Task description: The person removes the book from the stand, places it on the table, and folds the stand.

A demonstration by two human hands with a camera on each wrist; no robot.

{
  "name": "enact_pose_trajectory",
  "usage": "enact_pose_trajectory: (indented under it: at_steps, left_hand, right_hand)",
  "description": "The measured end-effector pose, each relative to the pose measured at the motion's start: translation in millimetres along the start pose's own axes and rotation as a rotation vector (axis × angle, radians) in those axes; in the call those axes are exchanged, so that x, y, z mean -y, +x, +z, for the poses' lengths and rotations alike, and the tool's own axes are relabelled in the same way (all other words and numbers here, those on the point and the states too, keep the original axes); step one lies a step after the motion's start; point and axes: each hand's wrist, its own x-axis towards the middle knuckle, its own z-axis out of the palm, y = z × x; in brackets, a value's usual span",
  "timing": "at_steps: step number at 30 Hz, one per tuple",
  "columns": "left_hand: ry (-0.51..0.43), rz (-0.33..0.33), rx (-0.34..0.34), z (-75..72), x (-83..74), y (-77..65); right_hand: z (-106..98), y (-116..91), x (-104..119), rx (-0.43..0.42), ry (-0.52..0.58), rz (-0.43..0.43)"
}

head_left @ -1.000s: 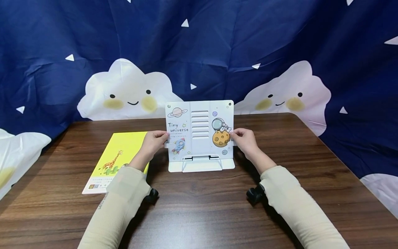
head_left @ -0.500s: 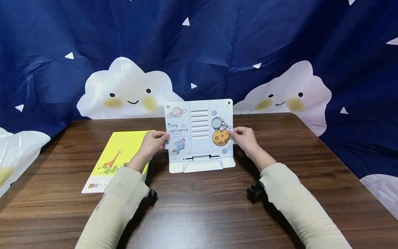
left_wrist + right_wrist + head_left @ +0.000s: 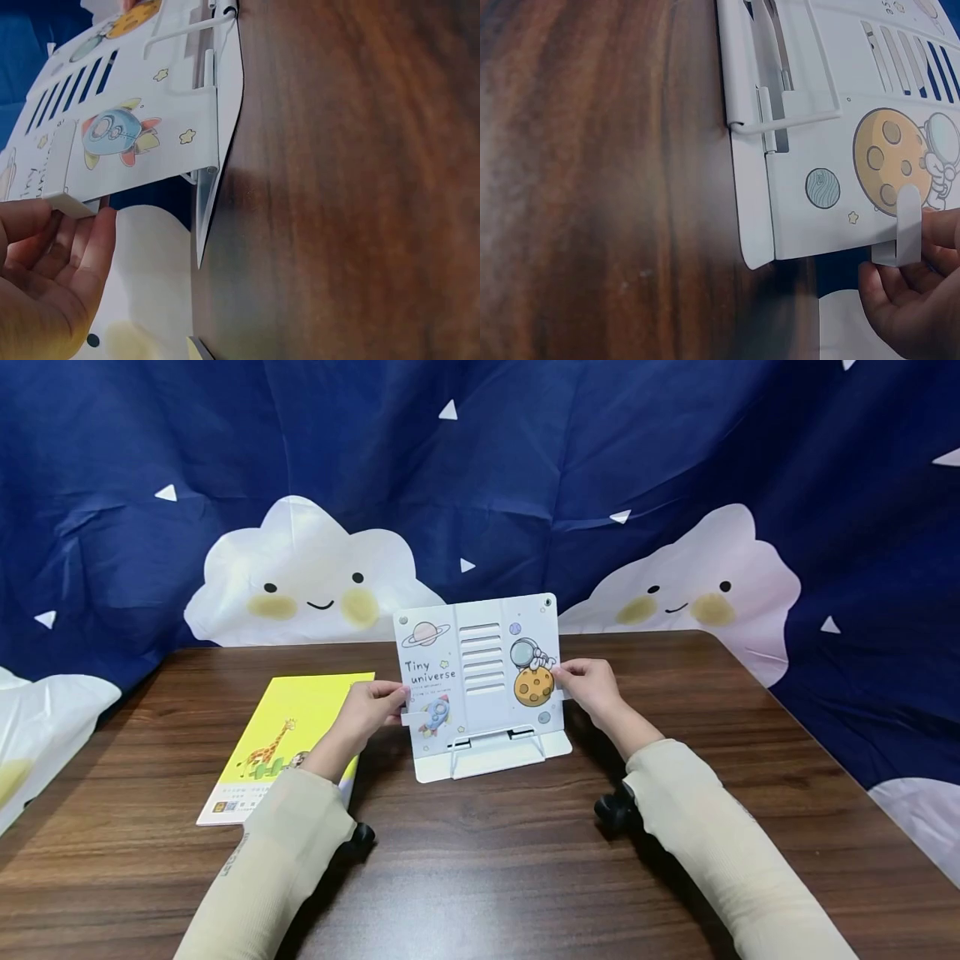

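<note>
A white book stand [image 3: 483, 693] printed with a planet, a rocket and an astronaut stands upright at the middle of the table, slightly tilted with its right side higher. My left hand [image 3: 367, 714] pinches its left edge by the white side clip [image 3: 71, 202]. On the opposite edge, my right hand [image 3: 596, 689] grips the panel just by the other clip [image 3: 907, 229]. Slots run down the panel's centre, and a wire page holder [image 3: 498, 753] lies across the bottom ledge. Fingers behind the panel are partly hidden.
A yellow book [image 3: 277, 743] with a giraffe on it lies left of the stand, partly covered by the left forearm. The brown wooden table [image 3: 480, 877] reaches back to a dark blue curtain [image 3: 510, 468] with cloud prints.
The book stand has turned slightly counterclockwise, its right side rising and its left bottom corner dropping a little. Both hands keep their hold; the right hand has moved up slightly.
</note>
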Motion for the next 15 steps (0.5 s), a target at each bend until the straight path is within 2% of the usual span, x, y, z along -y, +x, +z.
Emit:
enact_pose_trajectory:
  at_steps: [15]
  left_hand:
    - [-0.034,0.012,0.054,1.0,0.6,-15.2]
  right_hand:
    - [3,9,3,0.009,-0.023,0.031]
